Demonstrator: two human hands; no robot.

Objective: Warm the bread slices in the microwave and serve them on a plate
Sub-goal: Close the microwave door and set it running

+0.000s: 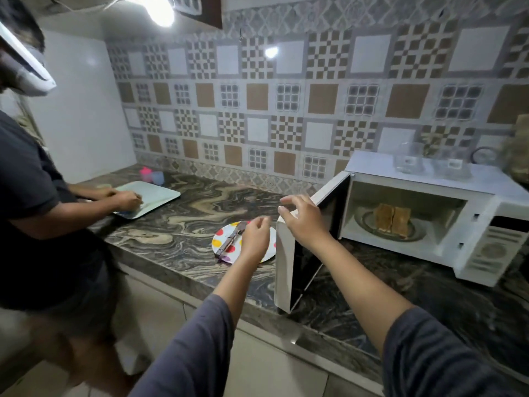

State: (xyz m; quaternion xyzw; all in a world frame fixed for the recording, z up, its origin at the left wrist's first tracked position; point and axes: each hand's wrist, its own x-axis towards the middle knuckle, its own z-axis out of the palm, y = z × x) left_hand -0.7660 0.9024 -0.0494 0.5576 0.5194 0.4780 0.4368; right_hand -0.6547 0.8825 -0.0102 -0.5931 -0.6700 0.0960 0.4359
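Note:
A white microwave (469, 222) stands on the counter at the right with its door (303, 253) swung wide open. Inside, two browned bread slices (392, 220) lie side by side on the glass turntable (363, 224). My right hand (303, 222) hovers at the top edge of the open door, fingers loosely spread, holding nothing. My left hand (254, 239) hangs relaxed above a polka-dot plate (221, 239) on the counter. Metal tongs (230, 239) lie across that plate.
Another person (37, 202) stands at the left, hands on a pale tray (160, 193). Small pink and blue cups (151, 174) sit by the wall. Clear glass containers (409, 161) rest on top of the microwave. The marbled counter (177, 230) runs along the tiled wall.

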